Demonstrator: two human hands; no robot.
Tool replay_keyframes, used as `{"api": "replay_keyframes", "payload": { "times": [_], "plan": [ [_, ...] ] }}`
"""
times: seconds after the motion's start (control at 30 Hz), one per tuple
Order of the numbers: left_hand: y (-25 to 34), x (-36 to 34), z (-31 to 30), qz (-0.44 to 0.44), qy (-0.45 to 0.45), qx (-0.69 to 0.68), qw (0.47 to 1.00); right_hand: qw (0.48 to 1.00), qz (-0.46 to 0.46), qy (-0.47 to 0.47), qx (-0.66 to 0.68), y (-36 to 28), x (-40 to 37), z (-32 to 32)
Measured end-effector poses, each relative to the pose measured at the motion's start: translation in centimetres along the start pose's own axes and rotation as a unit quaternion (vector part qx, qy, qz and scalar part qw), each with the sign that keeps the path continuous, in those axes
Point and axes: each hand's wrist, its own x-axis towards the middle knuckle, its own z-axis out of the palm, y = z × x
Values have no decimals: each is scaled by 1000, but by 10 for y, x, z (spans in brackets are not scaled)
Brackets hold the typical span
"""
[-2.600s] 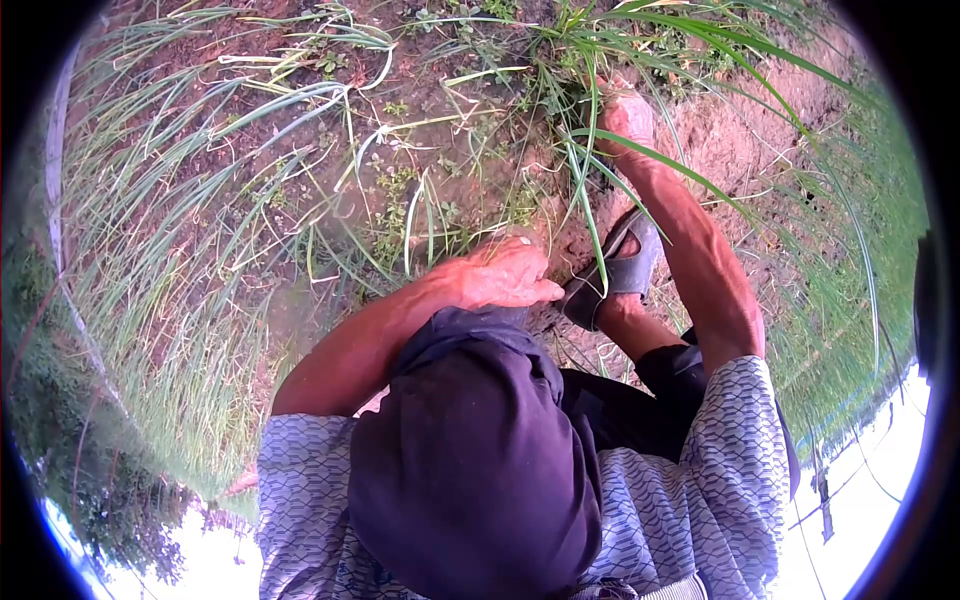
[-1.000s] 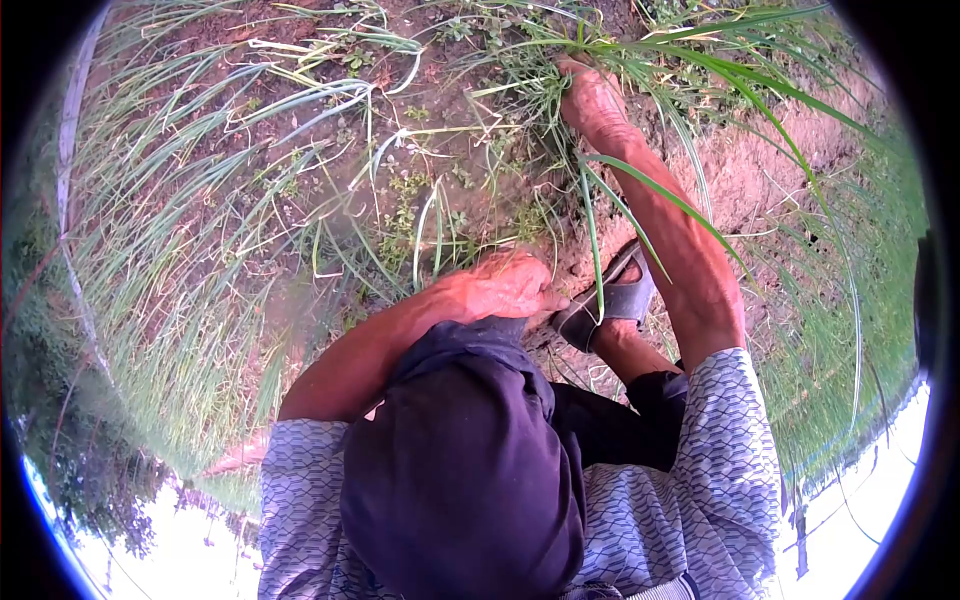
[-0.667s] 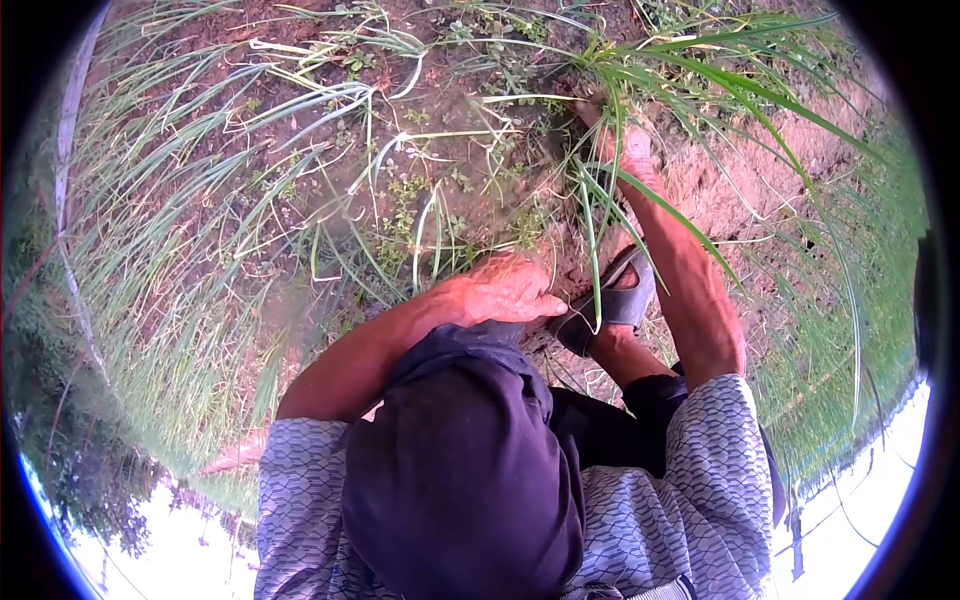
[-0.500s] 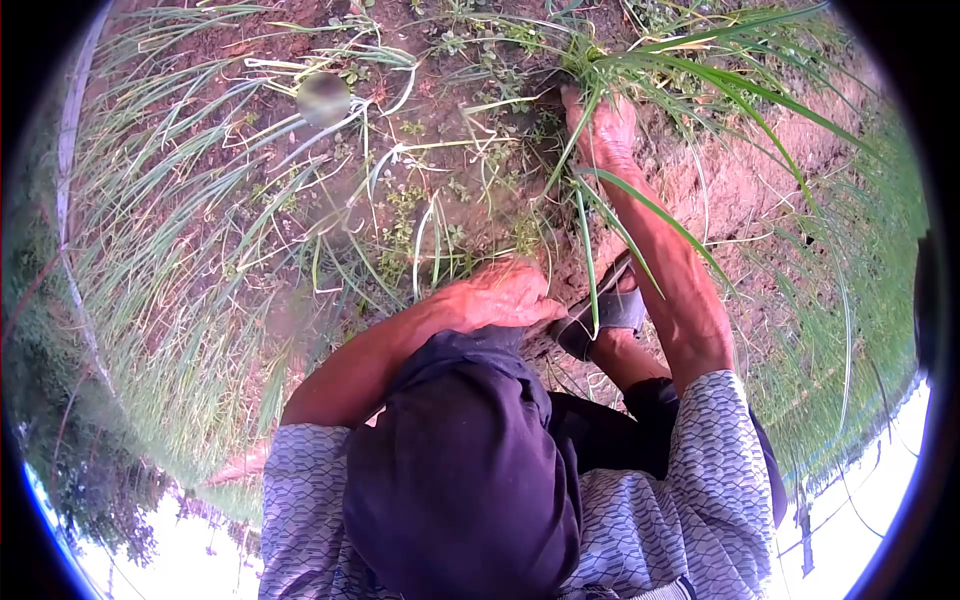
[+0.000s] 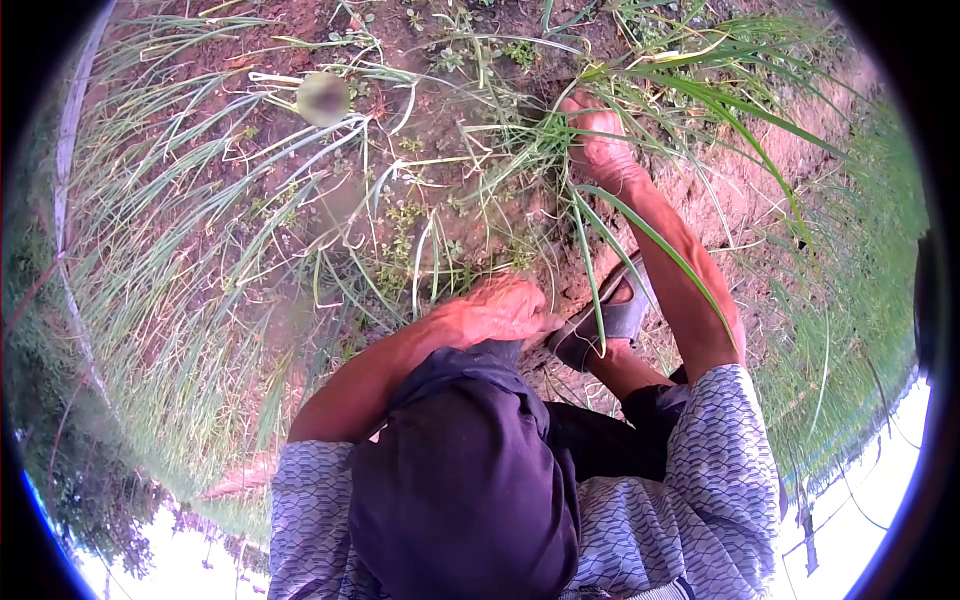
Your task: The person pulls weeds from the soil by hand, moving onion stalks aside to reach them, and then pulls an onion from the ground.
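Observation:
My right hand (image 5: 600,140) is at the upper right of the bed with its fingers closed around a tuft of grass (image 5: 545,138). Long green blades fan out from that hand, and several hang down past the forearm. Lower down, near the bed's edge, is my left hand (image 5: 505,305). Its fingers are curled low against the ground beside thin green stems (image 5: 425,250). What lies inside the left fingers is hidden.
Rows of slender onion-like plants (image 5: 200,190) fill the left side. Small low weeds (image 5: 410,225) grow between them on brown soil. A foot in a dark shoe (image 5: 620,315) stands close to my left hand. A dark head covering (image 5: 450,480) fills the lower middle.
My right hand has shifted slightly, and the grass in it now spreads down and to the left. My left hand stays nearly in place. The shod foot appears a little further right.

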Motion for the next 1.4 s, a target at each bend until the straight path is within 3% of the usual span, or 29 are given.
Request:
{"api": "replay_keyframes", "payload": {
  "times": [0.07,0.1,0.2,0.23,0.33,0.37,0.47,0.5,0.6,0.83,0.93,0.97,1.07,1.1,1.2,1.27,1.33,1.4],
  "plan": [
    [1,-1,-5,-12,-33,-1,999,998,-52,-21,34,-1,-19,-13],
    [2,-1,-8,-22,-47,-3,999,996,0,-23,85,-4,-25,-20],
    [3,2,-7,-35,-62,-7,997,969,174,133,112,0,-18,-11],
    [4,2,-8,-36,-61,-6,997,907,201,221,297,-2,-21,-8],
    [8,-1,-11,-34,-56,-13,998,733,318,300,521,-19,-4,-11],
    [8,-2,-12,-33,-54,-16,998,624,351,380,586,-31,4,-14],
    [0,2,-4,-7,-30,14,999,798,366,237,416,-13,0,-4],
    [4,1,-8,-16,-45,12,999,759,385,260,456,-19,2,-4],
    [13,-2,-17,-39,-66,9,997,784,373,254,427,-15,11,-4],
    [4,3,-6,-34,-52,34,997,740,418,218,480,-15,17,-9],
    [5,3,-6,-37,-47,29,998,777,399,192,447,-5,17,-16],
    [6,3,-7,-38,-43,23,998,811,401,163,394,-5,17,-23],
    [-1,6,-1,-24,-30,43,998,830,387,160,368,26,23,7],
    [-1,4,-2,-29,-29,38,998,834,415,157,328,11,25,-10],
    [3,3,-4,-47,-32,25,998,902,304,156,265,25,29,-5],
    [5,4,-6,-63,-49,22,997,935,300,122,147,38,30,2],
    [0,5,0,-52,-32,22,998,970,228,70,40,43,35,-7],
    [-2,5,2,-46,-21,27,998,971,237,7,29,40,45,-27]
  ]
}}
